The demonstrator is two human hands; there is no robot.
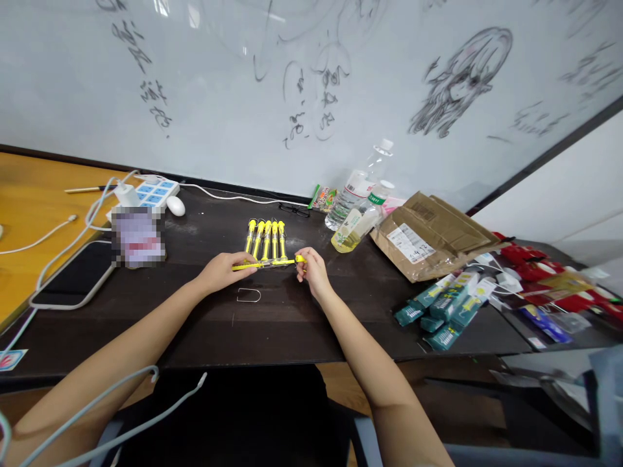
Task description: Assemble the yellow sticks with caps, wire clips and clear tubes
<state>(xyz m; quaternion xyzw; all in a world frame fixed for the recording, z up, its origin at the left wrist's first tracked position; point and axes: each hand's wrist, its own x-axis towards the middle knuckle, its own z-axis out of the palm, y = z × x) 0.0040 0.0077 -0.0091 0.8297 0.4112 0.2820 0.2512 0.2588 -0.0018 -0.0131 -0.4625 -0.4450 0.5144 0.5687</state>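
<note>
My left hand [221, 272] is closed on the left end of a thin yellow stick with a clear middle section [265, 264], held level just above the dark table. At its other end, my right hand [315, 274] pinches a yellow end piece. Just beyond my hands, several similar yellow sticks with clear sections [267, 241] lie side by side in a row, yellow heads pointing away from me. A thin U-shaped wire [259, 296] lies on the table nearer to me, apart from both hands.
To the right are a large water bottle [348, 201], a bottle of yellow drink [357, 230], a cardboard package [428, 233] and several green boxes [455, 298]. A black-screened phone [73, 275], white mouse [176, 206] and power strip [158, 193] lie left. Cables cross my left forearm.
</note>
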